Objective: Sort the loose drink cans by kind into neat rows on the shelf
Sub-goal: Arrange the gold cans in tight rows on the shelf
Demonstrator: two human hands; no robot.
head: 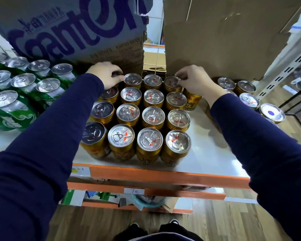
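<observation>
Gold cans [153,117], left hand [106,74] and right hand [194,82] fingers [181,82] tight on back-row rims

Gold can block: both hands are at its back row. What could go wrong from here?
The right hand pinches the back-right gold can by its rim; a tug could tip it into its packed neighbours. The right sleeve passes beside the loose cans; it might knock one over. The front row stands near the shelf edge, so a forward shove may drop cans.
</observation>
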